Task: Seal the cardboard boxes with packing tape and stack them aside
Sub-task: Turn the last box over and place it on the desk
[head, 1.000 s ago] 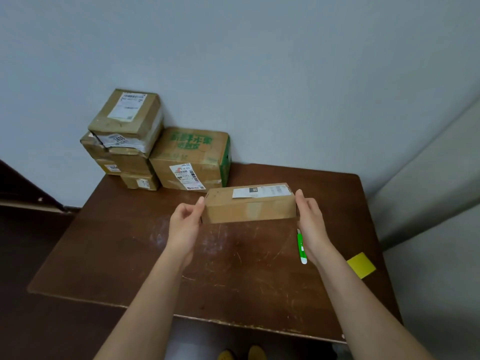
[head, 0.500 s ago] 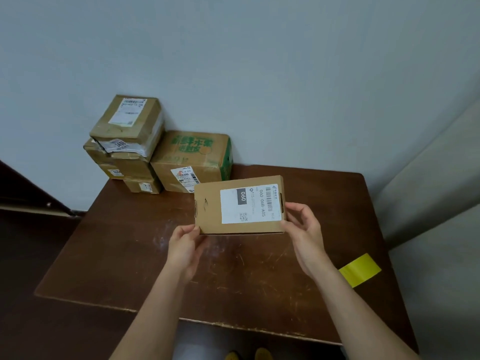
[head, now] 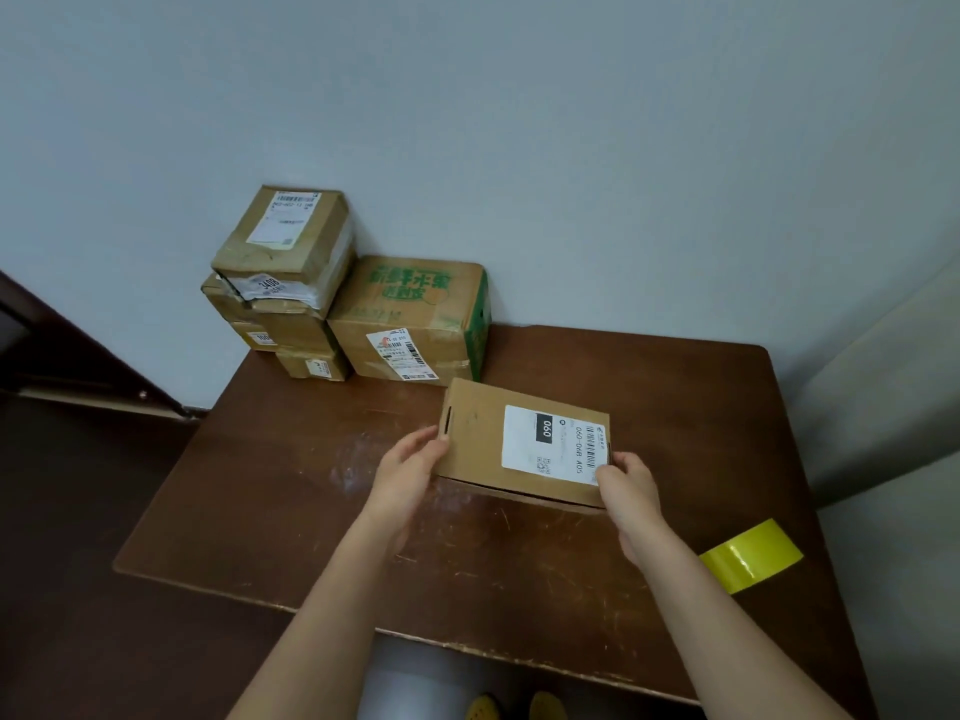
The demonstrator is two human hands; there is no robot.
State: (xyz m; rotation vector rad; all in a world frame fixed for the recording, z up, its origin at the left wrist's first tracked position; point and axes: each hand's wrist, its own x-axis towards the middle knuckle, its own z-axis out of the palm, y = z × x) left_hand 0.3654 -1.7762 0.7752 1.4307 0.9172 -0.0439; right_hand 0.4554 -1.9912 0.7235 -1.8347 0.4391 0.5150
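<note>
Both hands grip one flat cardboard box (head: 478, 444) over the table (head: 675, 397): my left hand (head: 410, 472) at its left end, my right hand (head: 631, 491) at the near-right corner. Its white label (head: 553, 444) reads "060" and "060-06R A05".

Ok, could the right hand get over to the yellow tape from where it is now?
Probably yes. The yellow tape lies on the table's right edge, just right of the forearm, nothing between. But the right hand holds the flat box and must let go first.
</note>
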